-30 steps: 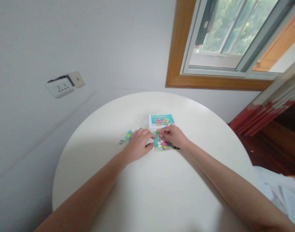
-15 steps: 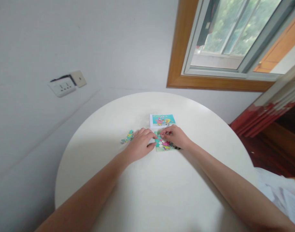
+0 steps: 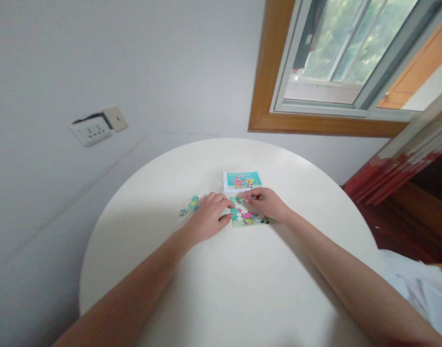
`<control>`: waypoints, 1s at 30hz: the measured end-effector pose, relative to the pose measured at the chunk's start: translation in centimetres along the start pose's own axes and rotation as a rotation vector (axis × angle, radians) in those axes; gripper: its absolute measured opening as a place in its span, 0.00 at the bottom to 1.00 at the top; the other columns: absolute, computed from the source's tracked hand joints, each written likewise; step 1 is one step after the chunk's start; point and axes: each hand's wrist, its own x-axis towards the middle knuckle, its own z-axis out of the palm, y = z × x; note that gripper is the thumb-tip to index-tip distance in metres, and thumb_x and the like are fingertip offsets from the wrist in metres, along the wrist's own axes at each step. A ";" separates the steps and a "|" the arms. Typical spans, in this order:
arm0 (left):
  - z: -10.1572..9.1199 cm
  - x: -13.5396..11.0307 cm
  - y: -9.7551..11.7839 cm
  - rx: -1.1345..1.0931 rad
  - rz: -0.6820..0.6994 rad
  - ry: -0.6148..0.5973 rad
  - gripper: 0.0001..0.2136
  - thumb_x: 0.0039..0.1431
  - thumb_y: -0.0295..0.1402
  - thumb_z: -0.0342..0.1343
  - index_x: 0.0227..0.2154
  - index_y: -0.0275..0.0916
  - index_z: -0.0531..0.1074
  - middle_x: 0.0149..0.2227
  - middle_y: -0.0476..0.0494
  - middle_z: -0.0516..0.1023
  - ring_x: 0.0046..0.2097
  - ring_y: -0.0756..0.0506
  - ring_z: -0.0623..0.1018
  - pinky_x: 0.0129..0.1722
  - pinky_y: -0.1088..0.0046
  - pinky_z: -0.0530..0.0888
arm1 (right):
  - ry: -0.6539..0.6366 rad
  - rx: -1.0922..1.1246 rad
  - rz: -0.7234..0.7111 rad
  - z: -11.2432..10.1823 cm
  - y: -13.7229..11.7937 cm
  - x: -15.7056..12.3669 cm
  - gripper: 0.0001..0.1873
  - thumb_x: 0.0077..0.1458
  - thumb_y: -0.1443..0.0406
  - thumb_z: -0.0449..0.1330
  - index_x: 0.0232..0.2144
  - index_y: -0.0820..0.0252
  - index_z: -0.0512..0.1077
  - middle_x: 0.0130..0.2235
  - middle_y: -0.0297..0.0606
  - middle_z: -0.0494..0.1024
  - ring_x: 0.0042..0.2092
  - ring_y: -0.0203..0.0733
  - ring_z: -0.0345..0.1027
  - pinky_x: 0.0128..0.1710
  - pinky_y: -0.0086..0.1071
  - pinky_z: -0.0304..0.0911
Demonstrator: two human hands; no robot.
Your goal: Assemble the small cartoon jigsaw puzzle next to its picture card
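Note:
A partly filled jigsaw puzzle (image 3: 247,219) lies flat on the white round table, with pink, yellow and teal pieces and pale gaps in its middle. My left hand (image 3: 211,214) rests at its left edge, fingers stretched out and fingertips touching the border. Over the upper part of the puzzle, my right hand (image 3: 266,201) pinches a small puzzle piece (image 3: 244,198) between thumb and finger; the fingers partly cover it. Loose puzzle pieces (image 3: 192,205) sit in a small pile just left of my left hand. Behind the puzzle is a picture card (image 3: 243,180) with pink and yellow cartoon figures.
The round table (image 3: 221,289) stands against a white wall with a socket (image 3: 91,129) on the left. A wood-framed window (image 3: 325,123) is at the upper right, beside a red and white curtain (image 3: 380,178). White papers or cloth (image 3: 416,284) lie at the lower right.
My right hand has shifted slightly right and lifted a little, uncovering more of the puzzle's lower right. My left hand stays at the puzzle's left edge. The view has moved slightly.

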 end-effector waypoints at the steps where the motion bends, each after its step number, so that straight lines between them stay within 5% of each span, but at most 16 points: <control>1: 0.0 0.0 0.0 0.000 -0.003 -0.002 0.08 0.58 0.31 0.55 0.40 0.41 0.72 0.43 0.44 0.73 0.49 0.40 0.68 0.51 0.60 0.66 | 0.007 0.014 0.003 0.0 -0.1 0.0 0.11 0.51 0.65 0.58 0.34 0.61 0.79 0.33 0.36 0.80 0.34 0.36 0.68 0.35 0.28 0.61; 10: 0.0 -0.1 0.1 -0.005 -0.006 0.011 0.07 0.58 0.31 0.56 0.40 0.42 0.72 0.42 0.44 0.73 0.48 0.41 0.69 0.50 0.61 0.66 | 0.011 0.210 0.151 0.3 0.5 -0.2 0.07 0.45 0.63 0.62 0.27 0.62 0.74 0.27 0.34 0.79 0.27 0.34 0.69 0.27 0.25 0.60; 30: 0.2 0.0 0.0 0.009 0.012 0.015 0.07 0.59 0.32 0.55 0.40 0.41 0.72 0.43 0.44 0.73 0.49 0.41 0.68 0.51 0.61 0.65 | 0.010 -0.332 0.135 -0.1 -1.7 -1.1 0.06 0.47 0.61 0.62 0.23 0.53 0.78 0.29 0.31 0.80 0.30 0.35 0.66 0.30 0.28 0.54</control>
